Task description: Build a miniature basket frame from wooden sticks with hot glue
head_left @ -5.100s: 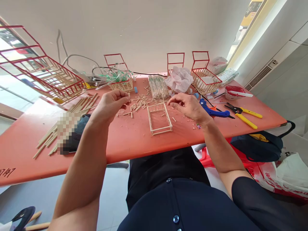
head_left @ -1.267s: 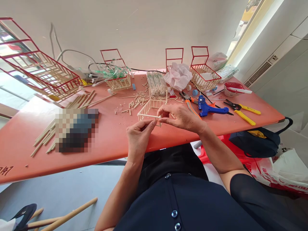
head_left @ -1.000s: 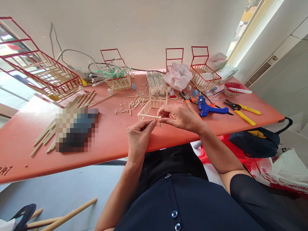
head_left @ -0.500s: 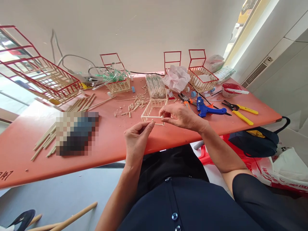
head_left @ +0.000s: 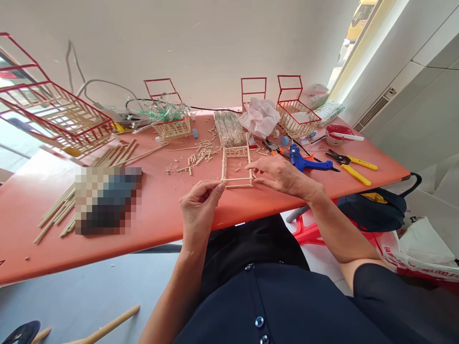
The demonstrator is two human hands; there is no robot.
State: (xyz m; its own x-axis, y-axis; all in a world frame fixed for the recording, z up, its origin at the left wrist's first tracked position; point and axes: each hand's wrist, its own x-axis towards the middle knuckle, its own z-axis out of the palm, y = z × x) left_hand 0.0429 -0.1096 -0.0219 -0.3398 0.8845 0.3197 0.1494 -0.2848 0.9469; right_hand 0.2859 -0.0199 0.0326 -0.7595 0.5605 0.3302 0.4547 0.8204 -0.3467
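Observation:
A small basket frame of pale wooden sticks (head_left: 237,179) lies on the table in front of me, its near end toward my body. At its near left corner, the thumb and forefinger of my left hand (head_left: 201,203) are pinched together on it. The fingertips hide whether a short piece of stick is also between them. Over the near right corner is my right hand (head_left: 287,176), its thumb and fingers apart with nothing visible between them. Behind the frame lies a clear-wrapped bundle of sticks (head_left: 229,128).
Short stick offcuts (head_left: 201,155) are scattered left of the frame. A blue glue gun (head_left: 308,163), yellow-handled pliers (head_left: 353,167) and a red-stained bowl (head_left: 335,137) lie right. Red-trimmed stick baskets (head_left: 297,119) stand behind. Long sticks (head_left: 57,210) and a blurred dark object (head_left: 107,203) lie left.
The basket frame has turned straighter toward me. My left hand, which pinched a short stick piece, is now at its near left corner. My right fingers have spread and shifted right.

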